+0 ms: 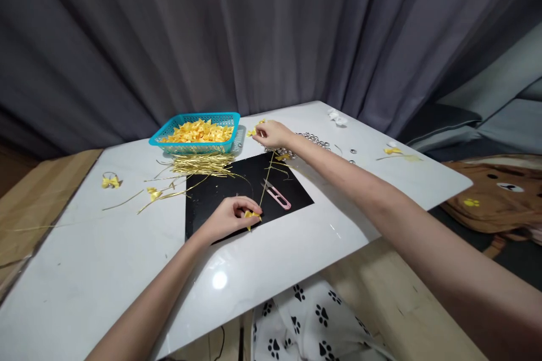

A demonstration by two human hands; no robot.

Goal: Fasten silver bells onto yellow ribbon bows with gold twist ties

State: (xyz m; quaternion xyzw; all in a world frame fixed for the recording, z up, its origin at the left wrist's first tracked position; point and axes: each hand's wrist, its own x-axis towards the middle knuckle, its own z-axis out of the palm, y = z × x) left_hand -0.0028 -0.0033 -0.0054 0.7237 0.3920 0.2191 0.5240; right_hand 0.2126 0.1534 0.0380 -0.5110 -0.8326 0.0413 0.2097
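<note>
Near the frame's centre, the left hand (228, 217) is pinching a yellow bow (252, 215) against the black mat (220, 203), anchoring it, while the right hand (273, 134) is pinching the gold wire (267, 175), pulling it taut toward the upper middle.

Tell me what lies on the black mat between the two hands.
In the head view, pink snips lie on the black mat between the left hand and right hand; a gold strand runs alongside.

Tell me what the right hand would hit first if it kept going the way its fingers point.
The right hand points left, toward the far table edge. First in line are likely the small yellow ribbon bits by its fingertips, then the teal basket of yellow bows, though depth is hard to judge.
</note>
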